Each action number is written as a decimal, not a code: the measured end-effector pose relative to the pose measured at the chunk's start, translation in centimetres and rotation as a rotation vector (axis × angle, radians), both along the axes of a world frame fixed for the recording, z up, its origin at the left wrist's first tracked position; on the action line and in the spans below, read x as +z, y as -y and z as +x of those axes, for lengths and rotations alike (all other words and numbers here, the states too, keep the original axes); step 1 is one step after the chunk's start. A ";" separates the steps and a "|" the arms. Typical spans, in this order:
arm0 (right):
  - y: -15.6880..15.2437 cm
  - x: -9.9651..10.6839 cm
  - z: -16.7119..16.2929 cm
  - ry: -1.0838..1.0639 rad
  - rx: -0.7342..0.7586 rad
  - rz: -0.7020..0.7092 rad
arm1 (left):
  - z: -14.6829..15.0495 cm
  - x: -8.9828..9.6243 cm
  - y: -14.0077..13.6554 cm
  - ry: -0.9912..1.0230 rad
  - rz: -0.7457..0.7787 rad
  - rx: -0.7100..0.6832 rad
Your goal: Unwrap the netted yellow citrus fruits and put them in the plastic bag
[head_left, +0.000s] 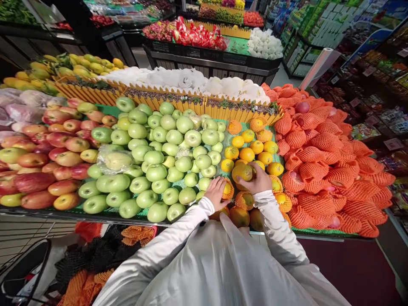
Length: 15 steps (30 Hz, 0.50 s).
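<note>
My right hand (259, 182) is closed around a large, dull orange (242, 173), lifted over the other oranges. My left hand (216, 194) has its fingers stretched out flat against an orange in a foam net (228, 189) in the same section. Bare oranges (247, 154) lie in rows just beyond my hands. Nearer me are another netted orange (245, 199) and a darker orange (239, 216) at the front edge. My sleeves and body hide part of that edge.
Green apples (156, 173) fill the section to the left, with red apples (68, 144) further left. Fruit in red foam nets (328, 157) is heaped on the right. A low yellow fence (178, 100) runs behind. Loose foam nets (92, 255) lie in a cart at lower left.
</note>
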State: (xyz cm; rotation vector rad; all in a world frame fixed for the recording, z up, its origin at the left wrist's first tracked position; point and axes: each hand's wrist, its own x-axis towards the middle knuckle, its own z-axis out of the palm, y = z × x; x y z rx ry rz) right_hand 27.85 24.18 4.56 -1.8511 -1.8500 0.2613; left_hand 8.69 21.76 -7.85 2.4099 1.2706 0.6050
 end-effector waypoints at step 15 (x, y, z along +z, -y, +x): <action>-3.6 -7.3 -3.3 0.254 0.297 -0.342 | 2.8 0.4 4.6 -0.069 -0.082 -0.005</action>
